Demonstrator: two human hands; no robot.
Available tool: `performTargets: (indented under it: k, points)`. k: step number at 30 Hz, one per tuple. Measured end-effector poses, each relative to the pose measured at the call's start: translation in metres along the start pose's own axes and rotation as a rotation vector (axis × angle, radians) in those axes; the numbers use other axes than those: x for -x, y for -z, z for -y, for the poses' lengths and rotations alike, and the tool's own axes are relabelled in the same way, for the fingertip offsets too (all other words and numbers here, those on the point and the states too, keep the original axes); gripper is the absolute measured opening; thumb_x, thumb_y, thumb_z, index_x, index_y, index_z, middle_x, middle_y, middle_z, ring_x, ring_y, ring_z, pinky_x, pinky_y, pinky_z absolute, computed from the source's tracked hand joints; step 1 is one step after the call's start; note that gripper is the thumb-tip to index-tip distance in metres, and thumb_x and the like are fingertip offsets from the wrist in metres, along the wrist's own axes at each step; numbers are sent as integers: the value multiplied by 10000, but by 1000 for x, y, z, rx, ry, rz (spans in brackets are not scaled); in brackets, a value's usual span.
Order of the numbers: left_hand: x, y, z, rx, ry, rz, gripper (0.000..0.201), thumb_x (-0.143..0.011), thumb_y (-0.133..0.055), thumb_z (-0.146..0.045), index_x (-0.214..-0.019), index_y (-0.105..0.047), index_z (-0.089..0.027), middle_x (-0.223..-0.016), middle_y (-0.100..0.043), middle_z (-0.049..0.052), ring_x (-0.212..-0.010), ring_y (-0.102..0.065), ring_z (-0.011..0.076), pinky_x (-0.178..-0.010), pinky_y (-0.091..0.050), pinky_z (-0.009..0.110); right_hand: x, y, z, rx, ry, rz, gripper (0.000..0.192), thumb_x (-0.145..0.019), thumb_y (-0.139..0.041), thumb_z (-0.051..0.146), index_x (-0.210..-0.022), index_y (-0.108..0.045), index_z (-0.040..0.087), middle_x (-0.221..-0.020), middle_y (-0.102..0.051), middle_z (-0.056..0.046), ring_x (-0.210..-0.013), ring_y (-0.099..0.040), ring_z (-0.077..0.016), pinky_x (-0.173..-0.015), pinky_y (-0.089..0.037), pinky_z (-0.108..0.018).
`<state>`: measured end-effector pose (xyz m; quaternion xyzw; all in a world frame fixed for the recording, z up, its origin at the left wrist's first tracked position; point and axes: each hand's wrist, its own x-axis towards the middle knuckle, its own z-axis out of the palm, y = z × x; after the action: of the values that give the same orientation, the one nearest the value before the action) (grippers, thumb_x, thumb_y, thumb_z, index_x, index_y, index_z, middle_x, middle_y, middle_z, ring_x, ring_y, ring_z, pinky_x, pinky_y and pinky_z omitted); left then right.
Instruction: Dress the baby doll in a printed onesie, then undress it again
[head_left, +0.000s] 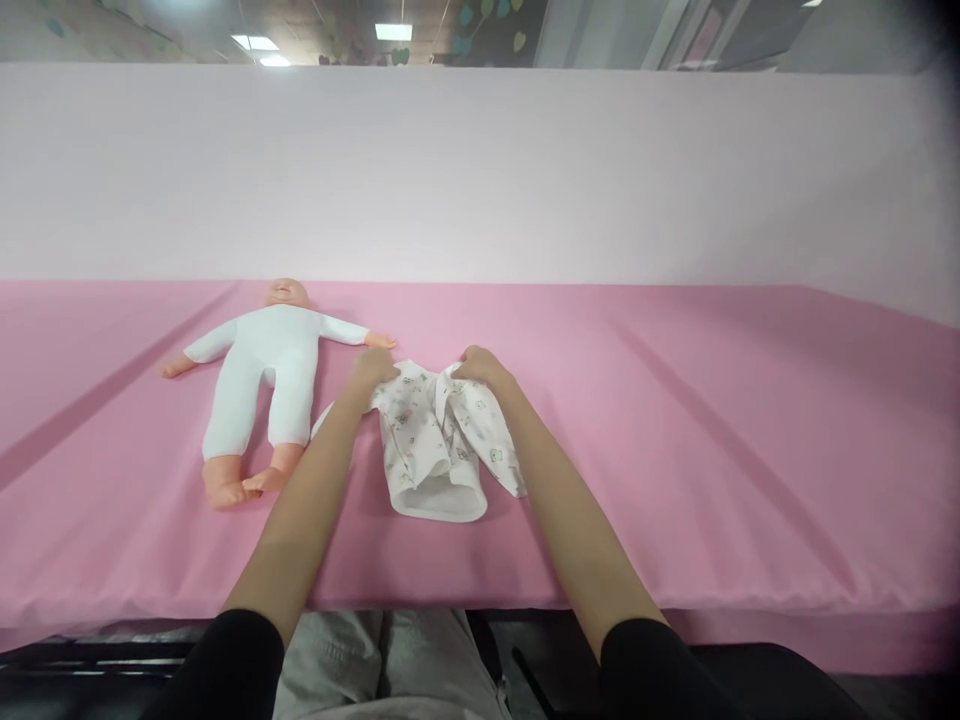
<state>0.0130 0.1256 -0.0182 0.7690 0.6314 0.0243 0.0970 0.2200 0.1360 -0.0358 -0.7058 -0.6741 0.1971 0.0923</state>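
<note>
A small white baby top [435, 450] with a faint print lies crumpled on the pink table cover [712, 430] in front of me. My left hand [373, 366] grips its upper left shoulder. At the upper right, my right hand [478, 365] pinches the collar edge. To the left, a baby doll [262, 375] in a white bodysuit lies on its back, head away from me, arms spread. The doll's outstretched hand almost touches my left hand.
A pale pink backdrop [480, 170] rises behind the table. The table's near edge [750, 600] runs across the bottom of the view, with my lap and dark sleeves below it.
</note>
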Motion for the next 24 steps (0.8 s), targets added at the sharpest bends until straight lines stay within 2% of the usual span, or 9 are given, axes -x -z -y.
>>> performTargets:
  k: [3, 6, 8, 12, 16, 19, 22, 24]
  points:
    - [3, 6, 6, 31, 49, 47, 255, -744, -564, -296, -922, -633, -127, -847, -681, 120, -791, -627, 233, -629, -453, 275, 1, 4, -3, -60, -23, 1, 324, -674, -683, 239, -970, -640, 114, -929, -667, -121, -796, -625, -213, -588, -427, -249]
    - [0, 14, 4, 77, 35, 73, 180, -746, -554, -297, -826, -611, -146, -773, -661, 78, -675, -605, 184, -550, -410, 250, 6, 14, -2, -194, -7, -40, 247, -686, -648, 200, -919, -636, 118, -864, -657, -95, -721, -603, -191, -576, -414, -248]
    - [-1, 23, -3, 167, -18, 35, 182, -785, -522, -335, -770, -575, -161, -727, -629, 54, -632, -580, 158, -526, -390, 246, 11, 23, 5, -329, 30, -167, 259, -706, -611, 186, -957, -625, 126, -926, -648, -90, -741, -595, -175, -605, -424, -237]
    - [14, 49, -33, 561, -202, -168, 242, -875, -449, -408, -789, -493, -187, -716, -569, 19, -609, -549, 119, -522, -416, 232, 33, 48, 32, -424, 193, -473, 332, -797, -487, 217, -1113, -563, 150, -983, -620, -79, -828, -585, -171, -707, -451, -255]
    - [61, 81, -76, 804, -439, -257, 245, -966, -332, -399, -917, -472, -203, -794, -581, 26, -694, -606, 122, -584, -505, 253, 88, 77, 65, -409, 415, -673, 322, -905, -374, 261, -1190, -508, 195, -1023, -602, -65, -911, -590, -178, -767, -469, -295]
    - [110, 100, -101, 887, -566, -319, 235, -1001, -254, -303, -1047, -460, -201, -953, -622, 48, -865, -645, 142, -688, -554, 279, 146, 100, 72, -553, 619, -786, 279, -939, -378, 255, -1180, -514, 225, -1076, -596, -51, -964, -594, -170, -786, -484, -294]
    - [159, 109, -115, 953, -784, -290, 237, -987, -316, -205, -1161, -476, -226, -1244, -571, 9, -1122, -581, 149, -879, -538, 268, 204, 118, 50, -567, 791, -742, 324, -893, -551, 281, -1216, -545, 294, -1050, -618, -15, -965, -611, -171, -827, -504, -303]
    - [189, 109, -121, 910, -955, -223, 305, -981, -311, -177, -1235, -472, -227, -1364, -502, -28, -1213, -518, 138, -981, -486, 252, 241, 122, 20, -531, 826, -727, 509, -817, -669, 277, -1300, -513, 315, -1148, -599, -10, -989, -606, -168, -828, -519, -296]
